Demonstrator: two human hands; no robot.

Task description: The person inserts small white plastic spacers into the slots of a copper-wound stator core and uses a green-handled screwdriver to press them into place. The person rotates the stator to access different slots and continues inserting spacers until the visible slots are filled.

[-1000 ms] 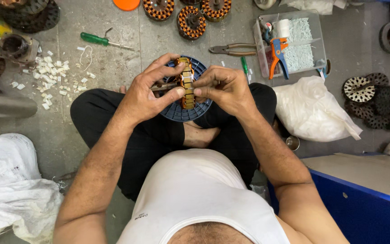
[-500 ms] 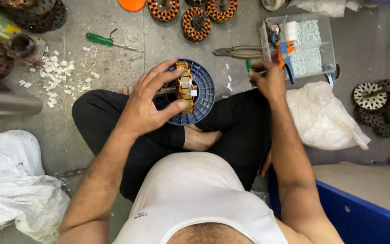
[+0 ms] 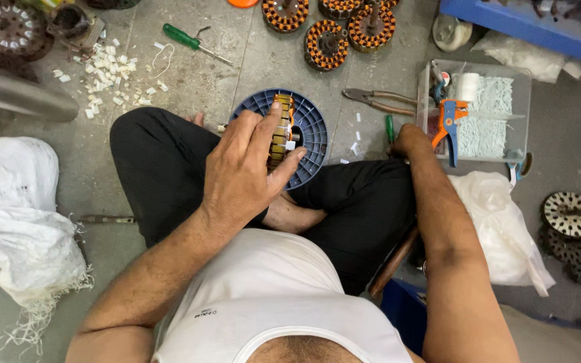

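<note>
Left grip [image 3: 247, 168] closed around wound stator [image 3: 282, 131], held edge-on over blue disc [image 3: 311, 131] above lap. Right grip [image 3: 408, 140] released from stator since a second ago, now reaching beside green-handled tool [image 3: 389, 128]; closure indeterminate. Clear plastic box [image 3: 475, 111] contains white pieces, orange-blue stripper [image 3: 448, 121].

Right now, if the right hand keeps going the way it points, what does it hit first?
Probably the green-handled tool lying on the floor just beyond the right hand, then the pliers. The fingers are partly hidden and depth is unclear, so it may already touch the tool.
</note>
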